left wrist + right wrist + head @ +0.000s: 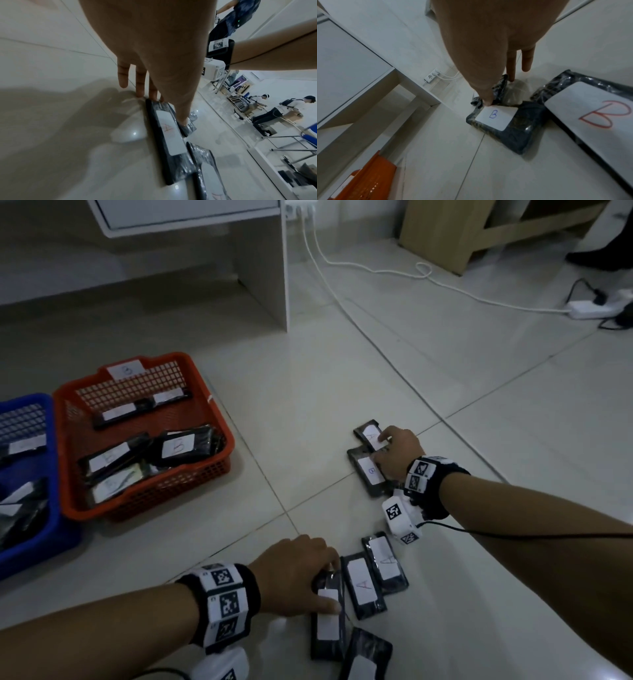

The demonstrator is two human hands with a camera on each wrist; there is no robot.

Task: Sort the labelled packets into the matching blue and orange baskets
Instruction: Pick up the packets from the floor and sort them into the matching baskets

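Note:
My left hand [332,585] [168,110] grips a black packet labelled A [327,625] [168,135] that lies flat on the floor. Its fingers are at the packet's far end and its thumb at the right edge. My right hand [380,446] [499,92] pinches the far end of a packet with a blue B [371,474] [496,117], fingers reaching onto another packet [368,433] behind it. A red-B packet [590,115] lies under my right wrist. At the left, the orange basket [171,491] [368,175] and the blue basket [34,546] each hold several packets.
Two more A packets [363,583] [385,558] and another packet [366,655] lie beside my left hand. A white desk leg [267,268] stands behind the baskets. White cables [376,272] run to a power strip [589,308]. People [291,106] stand far off.

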